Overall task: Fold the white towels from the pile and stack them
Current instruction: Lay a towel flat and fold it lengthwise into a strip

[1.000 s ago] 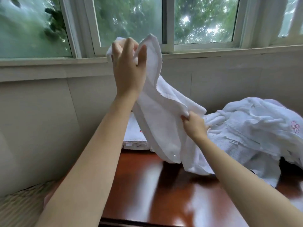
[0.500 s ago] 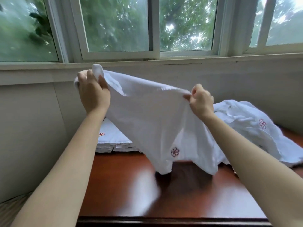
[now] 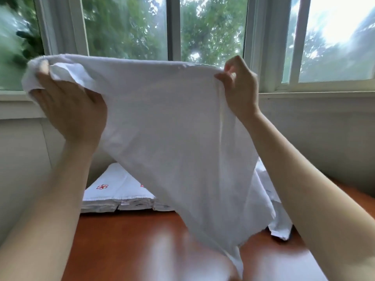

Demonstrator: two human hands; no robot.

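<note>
Stretching the thin white cloth towel [image 3: 168,128] higher than before, we grip its top corners in left hand [image 3: 69,110] and right hand [image 3: 239,88], above the red-flowered folded stack [image 3: 115,191]

Your left hand [image 3: 71,110] and right hand [image 3: 241,88] hold the towel [image 3: 172,128] up before the window [image 3: 125,27]. Behind it, on the table [image 3: 125,240], the folded stack [image 3: 117,191] sits left; what seems the pile [image 3: 280,224] lies right.
</note>
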